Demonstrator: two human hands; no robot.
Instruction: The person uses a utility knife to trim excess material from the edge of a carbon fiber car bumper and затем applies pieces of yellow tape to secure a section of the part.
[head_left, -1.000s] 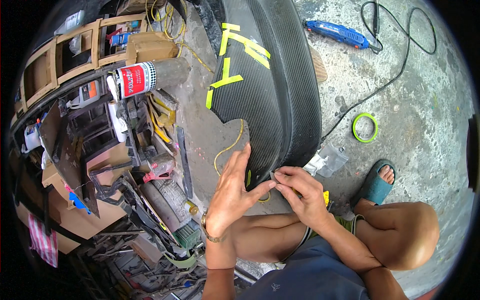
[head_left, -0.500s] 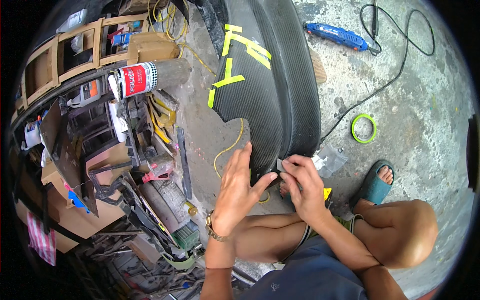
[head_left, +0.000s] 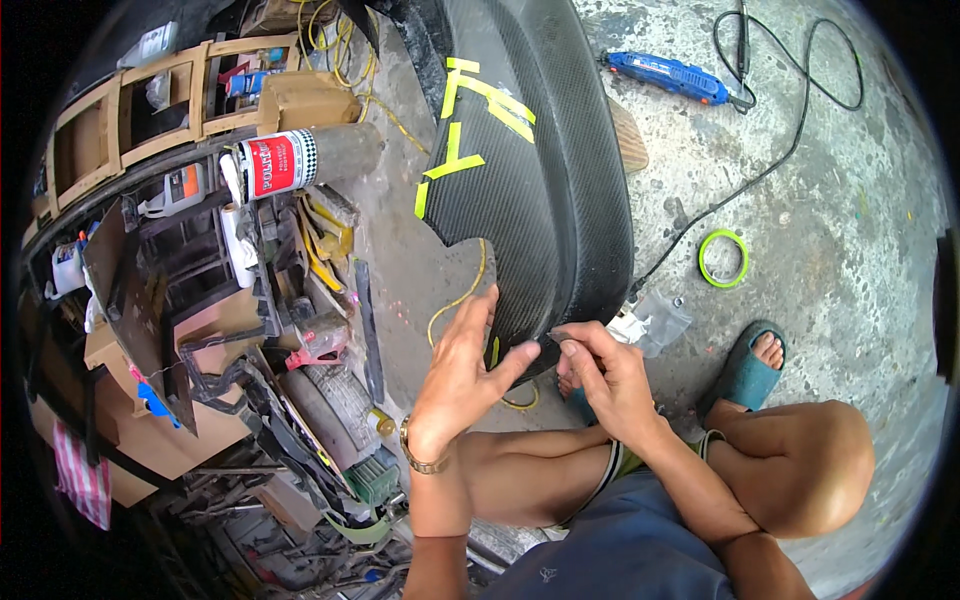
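1. Black woven-patterned panel [head_left: 590, 200], long and curved, runs from the top of the view down to the person's hands; its near end lies between them.
2. Left hand [head_left: 452, 375], with a wristwatch [head_left: 428, 463] at its wrist, lies along the panel's near left edge. Its fingers point up and away close together, and the thumb stands wide of them. Half a second ago that thumb reached farther right; now it is drawn back a little.
3. Right hand [head_left: 615, 382] is in a narrow pinch, thumb against bent fingers, on a small thin piece [head_left: 557, 337] at the panel's near end. Earlier the piece showed a pale grey face; now only a dark sliver shows, the rest hidden by the fingers.
4. Yellow-green tape strips [head_left: 463, 163] keep their pattern on the panel's left part.
5. On the floor [head_left: 850, 230], right of the panel, the blue power tool [head_left: 665, 75], green ring-shaped roll [head_left: 702, 258] and clear bag [head_left: 665, 322] appear slightly farther left than before, as does the panel's right edge.
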